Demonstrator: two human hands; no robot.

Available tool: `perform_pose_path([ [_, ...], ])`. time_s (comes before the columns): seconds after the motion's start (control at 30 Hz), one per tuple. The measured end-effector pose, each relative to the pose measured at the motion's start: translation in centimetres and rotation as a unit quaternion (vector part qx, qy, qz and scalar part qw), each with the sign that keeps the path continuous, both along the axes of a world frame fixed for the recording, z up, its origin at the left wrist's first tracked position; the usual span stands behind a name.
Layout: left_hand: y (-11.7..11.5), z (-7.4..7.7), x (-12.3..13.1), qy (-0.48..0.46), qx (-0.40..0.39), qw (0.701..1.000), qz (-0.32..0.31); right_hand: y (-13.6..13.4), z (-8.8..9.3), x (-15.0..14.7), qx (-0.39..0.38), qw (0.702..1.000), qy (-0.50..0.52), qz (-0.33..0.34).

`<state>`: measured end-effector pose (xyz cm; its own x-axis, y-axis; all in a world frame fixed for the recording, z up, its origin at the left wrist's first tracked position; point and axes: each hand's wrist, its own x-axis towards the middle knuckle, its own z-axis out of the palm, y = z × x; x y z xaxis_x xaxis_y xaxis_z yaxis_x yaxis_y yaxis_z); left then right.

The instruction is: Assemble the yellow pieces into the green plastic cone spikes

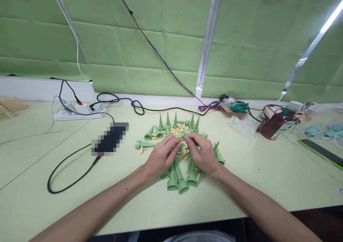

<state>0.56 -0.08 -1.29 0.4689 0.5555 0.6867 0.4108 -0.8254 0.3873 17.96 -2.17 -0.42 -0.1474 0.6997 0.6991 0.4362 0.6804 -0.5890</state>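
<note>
My left hand (162, 154) is closed in a pinch above the middle of a pile of green plastic cone spikes (182, 183) and small yellow plastic valve pieces (177, 130). A green cone spike (180, 150) shows just below its fingertips and seems to be held there. Close beside it, my right hand (202, 152) is pinched too, the fingertips of both hands almost meeting. Whatever lies between the right fingers is mostly covered. Several cones stand upright behind the hands, while others lie with their wide ends toward me.
On the pale table (120, 202), a blurred-out dark device (111, 138) with a black cable lies left, before a power strip (80, 115). At right are a brown bottle (276, 126), a clear plastic bag (243, 127), a small cardboard box (232, 112) and a green-edged phone (321, 151).
</note>
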Motion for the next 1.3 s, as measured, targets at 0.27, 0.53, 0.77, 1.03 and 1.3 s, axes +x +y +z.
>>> perform_pose_path([
  [0.27, -0.14, 0.44, 0.22, -0.053, -0.044, 0.998, 0.014, 0.05, -0.06, 0.13, -0.011, 1.000, -0.009, 0.000],
  [0.53, 0.14, 0.59, 0.22, -0.095, -0.105, 0.989, 0.045, 0.24, -0.34, 0.15, 0.027, 0.999, -0.021, 0.005],
  [0.77, 0.01, 0.49, 0.30, -0.076, -0.080, 0.994, 0.012, 0.44, -0.49, 0.12, 0.049, 0.998, -0.036, 0.003],
  [1.03, -0.01, 0.46, 0.21, -0.078, -0.086, 0.992, 0.042, 0.35, -0.13, 0.20, 0.062, 0.998, -0.014, -0.029],
  [1.3, 0.23, 0.53, 0.38, -0.091, -0.146, 0.982, 0.073, 0.46, -0.01, 0.34, 0.073, 0.996, 0.013, -0.055],
])
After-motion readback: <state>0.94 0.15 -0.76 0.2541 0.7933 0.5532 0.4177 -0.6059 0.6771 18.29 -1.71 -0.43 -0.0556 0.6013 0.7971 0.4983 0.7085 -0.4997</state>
